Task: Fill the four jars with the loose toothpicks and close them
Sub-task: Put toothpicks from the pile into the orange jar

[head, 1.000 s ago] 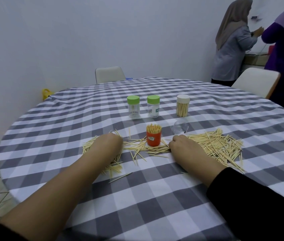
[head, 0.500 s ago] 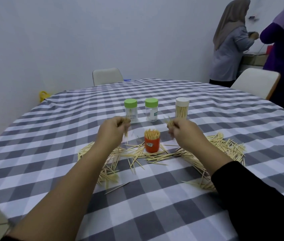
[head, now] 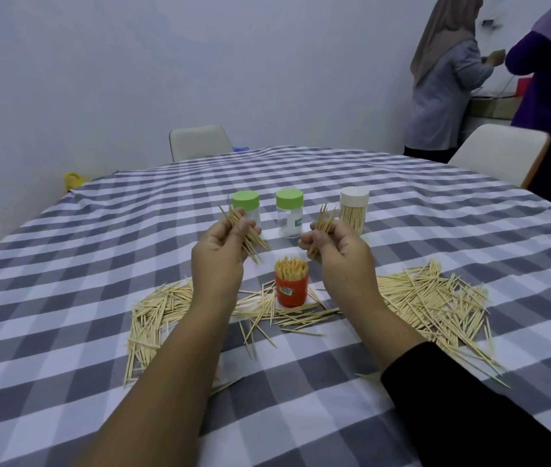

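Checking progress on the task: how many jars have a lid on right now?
3: two green-lidded jars and a white-lidded jar in the back row. The orange jar in front stands open.

Open jar [head: 291, 284] amid loose toothpicks [head: 432, 305], three lidded jars [head: 289, 213] behind, on table [head: 65, 298]

- My left hand [head: 220, 254] grips a toothpick bundle [head: 245, 235] at eleven o'clock of the open orange jar [head: 291, 288].
- My right hand [head: 341, 252] pinches another bunch [head: 322, 227] at one o'clock.
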The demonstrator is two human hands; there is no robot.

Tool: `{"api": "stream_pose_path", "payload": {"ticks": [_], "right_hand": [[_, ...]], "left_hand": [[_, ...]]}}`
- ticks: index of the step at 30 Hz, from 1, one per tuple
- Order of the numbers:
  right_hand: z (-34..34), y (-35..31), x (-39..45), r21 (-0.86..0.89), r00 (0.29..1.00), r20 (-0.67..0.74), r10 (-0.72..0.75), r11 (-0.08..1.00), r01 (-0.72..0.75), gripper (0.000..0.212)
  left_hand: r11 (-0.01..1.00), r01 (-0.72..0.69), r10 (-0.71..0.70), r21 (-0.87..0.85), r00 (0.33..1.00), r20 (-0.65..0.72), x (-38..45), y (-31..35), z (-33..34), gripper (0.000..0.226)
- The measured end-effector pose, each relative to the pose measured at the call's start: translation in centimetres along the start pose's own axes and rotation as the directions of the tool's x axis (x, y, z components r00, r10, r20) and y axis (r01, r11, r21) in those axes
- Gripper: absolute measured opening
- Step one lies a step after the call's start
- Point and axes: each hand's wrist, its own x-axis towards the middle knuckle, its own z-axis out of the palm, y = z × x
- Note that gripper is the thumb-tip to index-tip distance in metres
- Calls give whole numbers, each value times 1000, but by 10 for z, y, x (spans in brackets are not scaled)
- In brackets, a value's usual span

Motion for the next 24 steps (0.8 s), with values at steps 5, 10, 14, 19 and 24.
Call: {"api": "stream_pose_path", "payload": {"ticks": [5,10,14,19,24], "right_hand": [[3,7,-3,-1,1000,28,5,1000,-5,21],[3,9,-4,-21,1000,8,-15,1000,15,17],[4,10,-4,-29,1000,11,-14,999,14,22],[5,12,-6,0,999,31,15,1000,-15,15],[9,17,-4,30,997,41,67,997,-68,18]], "left_hand": [[998,1,2,-60,999,45,-1,0,10,19],[997,19,-13,-72,996,83,-2,-5,19,17],[999,33,-29,-41,995,91,-3,-7,24,16],[998,58,-55,-23,993,108,-3,-12,27,19],[995,91,-85,-48,990,109,-2,-13,29,15]]}}
